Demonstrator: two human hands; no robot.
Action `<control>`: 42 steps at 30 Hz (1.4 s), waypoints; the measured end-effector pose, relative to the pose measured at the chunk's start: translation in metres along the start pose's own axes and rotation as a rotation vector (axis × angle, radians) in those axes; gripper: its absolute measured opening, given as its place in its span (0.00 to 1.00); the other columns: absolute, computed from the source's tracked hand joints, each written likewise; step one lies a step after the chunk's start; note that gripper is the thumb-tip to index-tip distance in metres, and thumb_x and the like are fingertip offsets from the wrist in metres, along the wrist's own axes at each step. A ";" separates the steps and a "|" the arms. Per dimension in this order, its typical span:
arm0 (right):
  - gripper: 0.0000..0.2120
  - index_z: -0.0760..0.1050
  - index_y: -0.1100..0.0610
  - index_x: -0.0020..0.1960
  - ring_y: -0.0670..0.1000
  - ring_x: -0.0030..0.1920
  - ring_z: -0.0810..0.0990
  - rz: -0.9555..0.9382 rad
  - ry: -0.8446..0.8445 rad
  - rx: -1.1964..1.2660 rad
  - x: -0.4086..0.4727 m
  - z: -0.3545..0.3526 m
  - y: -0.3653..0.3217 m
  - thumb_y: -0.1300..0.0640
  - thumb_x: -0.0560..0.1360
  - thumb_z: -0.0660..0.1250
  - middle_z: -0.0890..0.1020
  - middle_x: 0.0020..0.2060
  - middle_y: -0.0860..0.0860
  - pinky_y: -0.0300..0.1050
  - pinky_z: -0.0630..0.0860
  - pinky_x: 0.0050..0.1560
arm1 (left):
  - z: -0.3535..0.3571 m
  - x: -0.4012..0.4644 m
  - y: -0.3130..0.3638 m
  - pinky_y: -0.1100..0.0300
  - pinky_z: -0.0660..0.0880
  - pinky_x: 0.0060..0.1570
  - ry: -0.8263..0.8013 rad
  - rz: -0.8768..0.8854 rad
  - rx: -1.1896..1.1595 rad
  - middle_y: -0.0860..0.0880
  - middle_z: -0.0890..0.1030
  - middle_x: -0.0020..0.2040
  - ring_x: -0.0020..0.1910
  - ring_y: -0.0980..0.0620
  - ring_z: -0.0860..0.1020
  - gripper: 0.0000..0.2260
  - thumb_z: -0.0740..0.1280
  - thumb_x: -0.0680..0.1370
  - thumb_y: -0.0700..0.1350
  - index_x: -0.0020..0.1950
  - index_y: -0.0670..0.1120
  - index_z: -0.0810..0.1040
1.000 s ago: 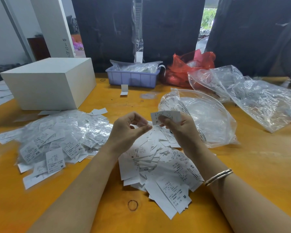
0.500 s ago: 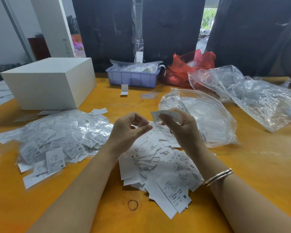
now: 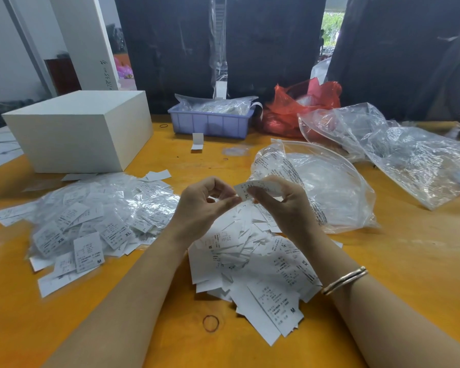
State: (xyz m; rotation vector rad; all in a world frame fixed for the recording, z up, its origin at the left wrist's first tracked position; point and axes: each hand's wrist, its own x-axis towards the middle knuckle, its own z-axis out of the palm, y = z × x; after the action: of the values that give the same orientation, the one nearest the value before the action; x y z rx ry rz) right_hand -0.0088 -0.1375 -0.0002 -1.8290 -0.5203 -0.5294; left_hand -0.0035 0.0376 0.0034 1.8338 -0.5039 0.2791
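Since the earlier views the label (image 3: 250, 187) has drifted slightly toward 9 o'clock, closing on the left hand (image 3: 202, 205); both forearms otherwise hold place.

Right hand (image 3: 284, 208): fingers (image 3: 262, 194) pinch the label, marked XL, raised above the tabletop (image 3: 396, 261) at centre.

Left hand: fingers curled, thumb and forefinger narrowly parted, tips at the label's free end. Whether they grip it, or a clear sleeve, cannot be told.

Key relation: the label lies at 3 o'clock from the left fingertips, with its long axis running roughly 9 to 3 o'clock. Its free end therefore points at the left hand, the nearer one to that end.

Surroundings:
- loose labels (image 3: 250, 261) heaped at 6 o'clock under the wrists
- sleeved labels (image 3: 98, 216) at 9 o'clock
- white box (image 3: 77, 131) at 10 o'clock
- blue tray (image 3: 210, 123) at 12 o'clock
- open clear bag (image 3: 324, 192) at 3 o'clock, just behind the right hand

Nothing stands between the two hands. A dropped label would likely be lost among the heap below.
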 end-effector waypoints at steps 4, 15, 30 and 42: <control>0.07 0.79 0.55 0.41 0.45 0.34 0.77 0.006 0.023 0.044 0.001 0.000 -0.001 0.52 0.72 0.67 0.80 0.33 0.49 0.37 0.72 0.36 | -0.001 0.000 0.000 0.59 0.76 0.43 0.001 -0.005 -0.001 0.54 0.80 0.38 0.39 0.61 0.77 0.05 0.74 0.70 0.43 0.42 0.48 0.78; 0.04 0.77 0.50 0.39 0.44 0.35 0.78 -0.005 0.048 0.116 0.002 0.001 -0.001 0.53 0.72 0.67 0.80 0.33 0.47 0.34 0.73 0.37 | -0.001 0.001 -0.001 0.56 0.77 0.44 0.000 0.004 0.027 0.55 0.79 0.38 0.39 0.60 0.77 0.06 0.74 0.70 0.43 0.41 0.49 0.78; 0.05 0.78 0.54 0.42 0.44 0.34 0.77 -0.046 -0.003 0.008 -0.001 0.001 -0.003 0.54 0.73 0.66 0.80 0.33 0.48 0.37 0.73 0.37 | -0.001 0.000 0.000 0.62 0.77 0.41 -0.021 0.015 0.010 0.53 0.80 0.39 0.39 0.60 0.77 0.06 0.72 0.69 0.45 0.42 0.47 0.78; 0.03 0.81 0.57 0.44 0.47 0.34 0.79 -0.029 0.001 -0.051 0.000 -0.001 0.003 0.60 0.74 0.68 0.81 0.33 0.48 0.41 0.74 0.34 | 0.001 -0.001 0.003 0.70 0.74 0.38 -0.059 -0.037 -0.172 0.53 0.84 0.38 0.39 0.59 0.81 0.03 0.69 0.73 0.40 0.45 0.46 0.80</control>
State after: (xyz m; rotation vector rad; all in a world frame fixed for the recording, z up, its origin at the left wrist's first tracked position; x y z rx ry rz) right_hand -0.0075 -0.1392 -0.0019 -1.8716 -0.5374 -0.5677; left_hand -0.0054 0.0362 0.0050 1.6862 -0.5176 0.1522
